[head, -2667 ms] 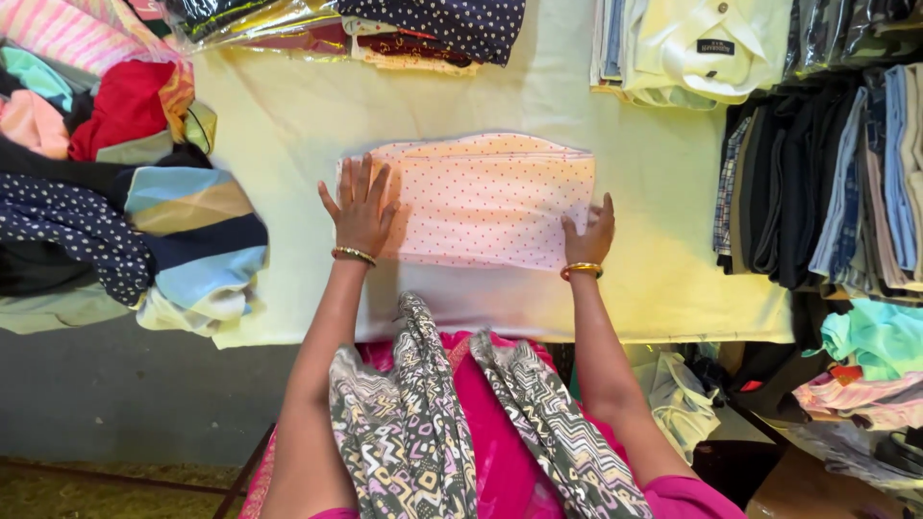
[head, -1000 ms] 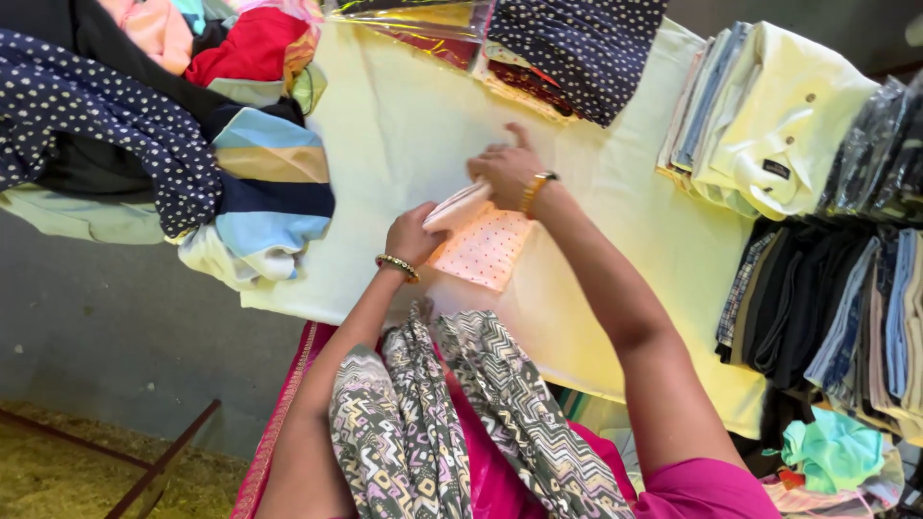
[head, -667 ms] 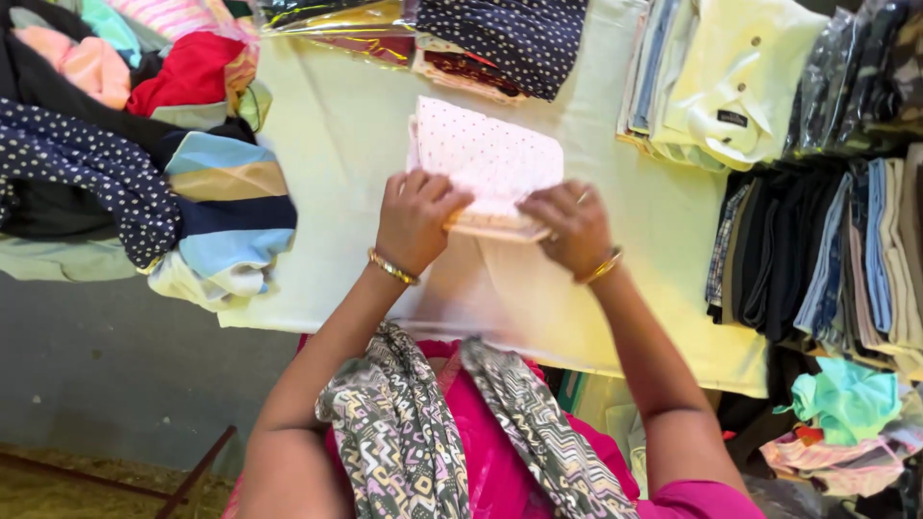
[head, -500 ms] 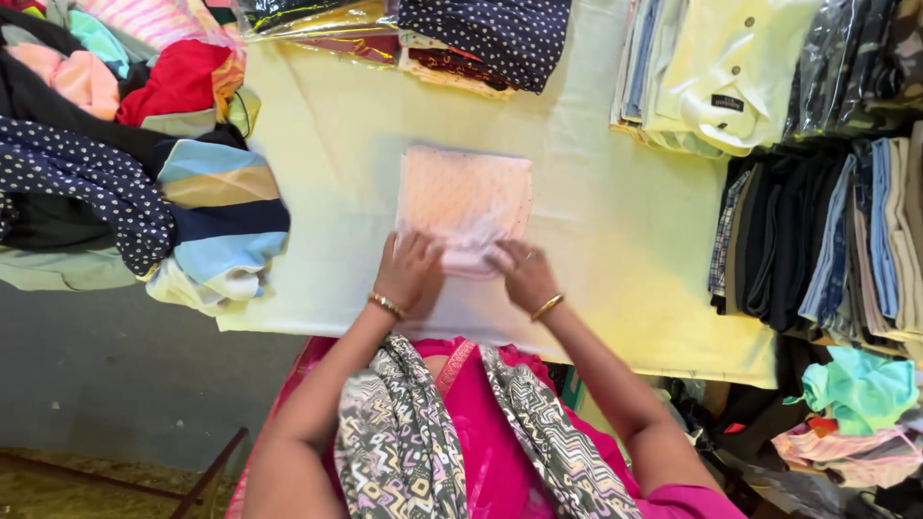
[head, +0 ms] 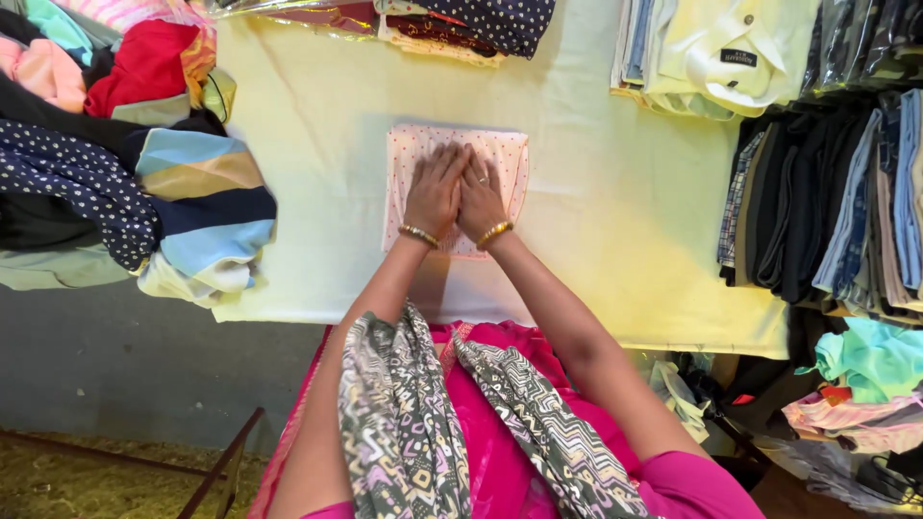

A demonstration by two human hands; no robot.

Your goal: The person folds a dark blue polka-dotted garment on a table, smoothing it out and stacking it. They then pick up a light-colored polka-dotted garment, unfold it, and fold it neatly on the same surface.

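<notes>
While both palms are laid flat, side by side and touching, the folded pink garment is pressed against the pale yellow cloth that covers the table. The left hand is spread open with fingers together, and nothing is gripped by it; the right hand is held the same way, open and flat, so the weight seems to be put on the fabric to flatten its folds rather than to lift it. The garment is seen as a neat rectangle, dotted, lying near the middle of the cloth and well apart from the heaps around it. Gold bangles are worn on both wrists, just at the garment's near edge.

To the left, a loose pile of unfolded clothes is heaped partly over the table edge, a striped piece lying on top. At the far edge, a dark dotted garment is laid over wrapped ones. To the right, folded shirts are stacked, and dark trousers are ranged in rows beside them, so the sorted things appear to be kept clear of the working space. A patterned scarf hangs over the pink top.
</notes>
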